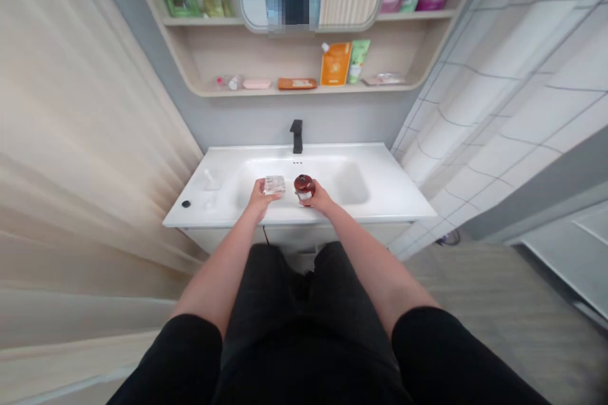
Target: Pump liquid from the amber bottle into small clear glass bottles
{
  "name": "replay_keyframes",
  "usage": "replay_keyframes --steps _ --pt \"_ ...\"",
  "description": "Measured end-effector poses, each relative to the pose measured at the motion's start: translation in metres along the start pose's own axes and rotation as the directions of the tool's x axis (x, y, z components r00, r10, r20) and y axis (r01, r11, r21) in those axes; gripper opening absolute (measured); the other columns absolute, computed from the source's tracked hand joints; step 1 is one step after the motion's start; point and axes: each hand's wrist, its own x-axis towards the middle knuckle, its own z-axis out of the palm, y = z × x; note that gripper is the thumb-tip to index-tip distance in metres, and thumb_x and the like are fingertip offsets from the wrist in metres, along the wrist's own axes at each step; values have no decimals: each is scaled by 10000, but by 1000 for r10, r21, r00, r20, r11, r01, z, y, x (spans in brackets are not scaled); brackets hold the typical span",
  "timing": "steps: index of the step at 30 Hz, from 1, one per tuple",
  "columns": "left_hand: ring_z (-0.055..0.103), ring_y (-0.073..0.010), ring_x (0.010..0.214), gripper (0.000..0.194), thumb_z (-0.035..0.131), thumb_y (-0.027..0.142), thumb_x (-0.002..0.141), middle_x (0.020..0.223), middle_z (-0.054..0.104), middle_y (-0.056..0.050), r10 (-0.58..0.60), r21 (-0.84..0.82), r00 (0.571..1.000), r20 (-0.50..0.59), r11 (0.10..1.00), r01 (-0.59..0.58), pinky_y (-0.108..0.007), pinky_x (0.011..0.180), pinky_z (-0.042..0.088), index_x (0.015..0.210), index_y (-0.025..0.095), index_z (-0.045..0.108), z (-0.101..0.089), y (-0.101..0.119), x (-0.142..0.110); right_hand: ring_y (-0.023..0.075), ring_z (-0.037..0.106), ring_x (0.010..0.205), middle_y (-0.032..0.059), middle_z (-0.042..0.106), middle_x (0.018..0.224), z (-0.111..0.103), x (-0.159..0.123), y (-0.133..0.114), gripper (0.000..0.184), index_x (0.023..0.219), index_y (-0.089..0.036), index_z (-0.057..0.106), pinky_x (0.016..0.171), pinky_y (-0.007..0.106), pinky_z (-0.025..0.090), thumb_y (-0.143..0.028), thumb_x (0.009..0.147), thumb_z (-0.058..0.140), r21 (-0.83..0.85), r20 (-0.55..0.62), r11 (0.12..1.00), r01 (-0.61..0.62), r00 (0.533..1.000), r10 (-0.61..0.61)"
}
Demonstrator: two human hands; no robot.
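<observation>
Over the white sink point(349, 183), my left hand point(259, 199) is closed around a clear ribbed glass point(275, 185). The glass looks tilted on its side; whether it contains anything cannot be told. Just to the right, my right hand point(322, 197) grips a reddish-brown bottle point(304, 185) with a pale label on its front. The two items are a small gap apart, and both are above the near part of the basin. Behind them stands the black faucet point(297, 137).
A small clear item point(210, 180) is on the counter's left side, near a round black piece point(186, 204). Above, a shelf point(266, 93) carries an orange pouch point(336, 64), a green tube point(358, 61) and small items. Curtains point(95, 139) hang at left; tiled wall point(475, 120) at right.
</observation>
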Motion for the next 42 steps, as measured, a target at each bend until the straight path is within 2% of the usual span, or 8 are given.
replay_keyframes --steps 6,11,20,24,31,36,42 --pt "727 -260 1110 880 1079 282 452 1187 739 -35 36 110 998 54 993 -42 -468 1096 568 1216 258 644 1 5 10 316 769 1078 6 820 1120 2 4 -8 724 1179 -269 661 1067 506 619 -182 535 980 -246 -38 969 -1 999 -9" --pt "734 -265 1095 880 1076 267 453 1209 738 -35 29 118 999 45 992 -34 -478 1092 580 1231 274 664 2 2 14 337 766 1104 47 814 1160 8 5 -8 708 1197 -271 668 1055 493 602 -154 565 965 -367 -41 930 6 999 -23" --pt "718 -303 1148 887 1083 288 446 1223 733 -51 64 95 997 39 993 -67 -490 1071 589 1230 296 669 -2 -5 17 338 771 1114 81 820 1220 10 7 -5 747 1282 -253 668 1033 471 612 -165 610 981 -433 -20 901 31 999 -44" --pt "702 -289 1131 923 1099 277 420 1215 725 -45 60 74 996 60 995 -64 -472 1050 583 1229 278 655 -1 -3 16 352 771 1146 113 814 1270 10 6 -8 780 1330 -230 661 1041 475 610 -165 626 989 -454 -8 890 35 999 -43" --pt "703 -271 1082 909 1087 227 399 1173 751 -38 45 77 997 55 996 -50 -410 972 584 1215 257 688 3 4 12 317 794 1142 83 829 1276 11 3 -12 777 1373 -246 638 1028 435 622 -176 677 977 -503 -4 864 15 1000 -19" --pt "725 -284 1109 894 1086 234 400 1198 765 -43 47 108 998 42 993 -51 -435 1003 601 1214 270 717 2 4 12 324 799 1172 104 831 1305 12 4 -12 791 1395 -230 645 1040 434 624 -176 683 985 -518 8 855 31 999 -31" --pt "762 -310 1147 937 1091 260 402 1249 780 -59 49 108 999 22 993 -51 -496 1085 611 1270 265 738 1 3 13 326 802 1141 76 840 1257 12 6 -8 783 1368 -248 673 1026 436 629 -177 657 992 -509 1 860 38 999 -43"
